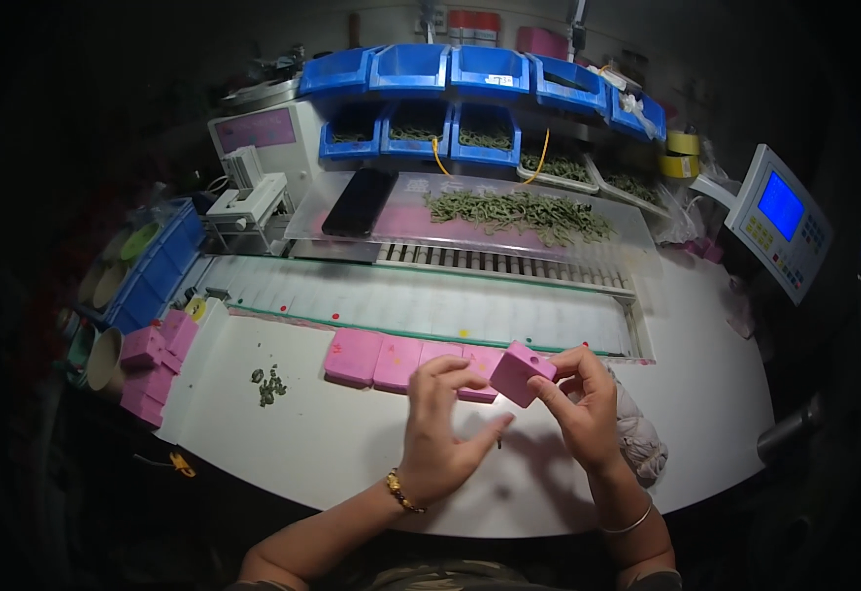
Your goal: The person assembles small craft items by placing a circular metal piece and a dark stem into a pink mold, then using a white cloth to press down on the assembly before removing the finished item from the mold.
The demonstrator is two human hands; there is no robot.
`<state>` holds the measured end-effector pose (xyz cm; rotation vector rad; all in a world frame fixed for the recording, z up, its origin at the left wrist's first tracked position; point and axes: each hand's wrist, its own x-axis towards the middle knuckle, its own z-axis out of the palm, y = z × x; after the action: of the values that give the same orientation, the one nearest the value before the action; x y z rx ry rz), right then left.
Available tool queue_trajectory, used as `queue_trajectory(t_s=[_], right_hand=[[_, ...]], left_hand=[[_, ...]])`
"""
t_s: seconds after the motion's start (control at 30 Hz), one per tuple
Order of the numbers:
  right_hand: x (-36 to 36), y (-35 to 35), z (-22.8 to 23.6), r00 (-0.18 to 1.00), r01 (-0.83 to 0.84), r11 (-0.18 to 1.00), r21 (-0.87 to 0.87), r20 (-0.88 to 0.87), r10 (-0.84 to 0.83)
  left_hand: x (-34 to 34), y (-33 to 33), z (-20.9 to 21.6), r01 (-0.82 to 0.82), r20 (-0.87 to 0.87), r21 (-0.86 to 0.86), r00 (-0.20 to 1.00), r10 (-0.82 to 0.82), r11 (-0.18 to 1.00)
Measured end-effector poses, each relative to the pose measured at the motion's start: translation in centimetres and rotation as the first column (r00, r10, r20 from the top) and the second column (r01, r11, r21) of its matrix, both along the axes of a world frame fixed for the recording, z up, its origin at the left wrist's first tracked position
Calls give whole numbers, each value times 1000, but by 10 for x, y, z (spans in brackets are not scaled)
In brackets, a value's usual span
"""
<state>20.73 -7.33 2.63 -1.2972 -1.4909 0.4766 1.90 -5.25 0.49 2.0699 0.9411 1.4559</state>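
Table: I watch one broad white table [701,414] through the head camera; everything below stands on it or around it.
Bins: I count eight blue plastic open-fronted bins [409,81], five above and three below.
Green heap: one loose heap of thin green strands [519,212] lies on a clear sheet.
Panel: one white keypad panel with a blue screen [780,207] is at my right.
Hands: two; my left hand [440,433] is spread, grasping nothing, beside the block, though I can't tell whether a fingertip touches it. My right hand [580,399] pinches the block between thumb and fingers.
Pink row: I count four matte pink rectangular blocks [352,357] side by side; more are stacked at far left, too crowded to count surely.
Held block: one matte pink square-faced block with a round dark hole [519,379], tilted above the table, near the row's right end. I judge it light and not slippery; whether stiff or spongy, I can't tell. I'd take opposite edges, gently, clear of the hole.
Scraps: one scatter of dark green bits [269,386], uncountable.
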Motion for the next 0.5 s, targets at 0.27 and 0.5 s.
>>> queue_trajectory(t_s=[0.27,0.5], right_hand=[[1,4,-4,912,-278,924,-263,-375,168],[20,2,-12,983,-134,952,-273,-160,93]], left_hand=[[5,38,-7,75,-117,-68,990,-82,995],[-21,142,-26,-183,-225,-187,964,139,965]])
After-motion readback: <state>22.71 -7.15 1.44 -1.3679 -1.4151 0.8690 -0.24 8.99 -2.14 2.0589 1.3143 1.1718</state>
